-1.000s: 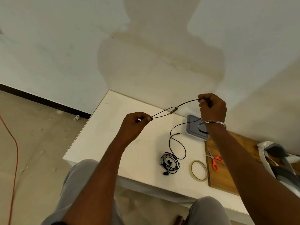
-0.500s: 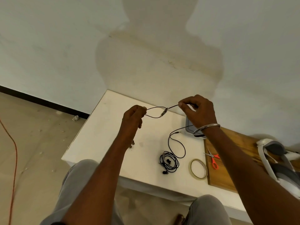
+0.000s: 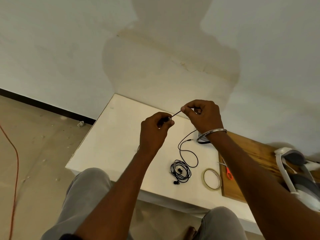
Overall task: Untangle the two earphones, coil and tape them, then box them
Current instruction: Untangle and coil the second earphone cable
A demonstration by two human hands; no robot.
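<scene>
White smooth rectangular table (image 3: 107, 135), far edge against the wall. A wooden board (image 3: 251, 153) with visible grain lies along its right edge, and a white/grey headset (image 3: 285, 172) sits at the board's right end, partly out of frame. Both hands are raised over the far edge, close together but not touching. Left hand (image 3: 154, 132) has its fingers curled, pinching one end of a short taut stretch of thin black earphone cable (image 3: 176, 113); right hand (image 3: 204, 115) pinches the other end between thumb and forefinger. The stretch's long axis runs low-left to high-right. The right wrist, with a metal bangle (image 3: 212, 134), hides most of a grey box (image 3: 204, 142) near the far right corner. The second earphone (image 3: 180, 170) lies in a loose round coil near the near edge, with a slack strand snaking from it toward the right wrist. Tape roll (image 3: 204, 177), a thin translucent ring, lies flat between the coil and the board. Orange-handled scissors (image 3: 228, 172) lie on the board's left edge, blades pointing far-left.
</scene>
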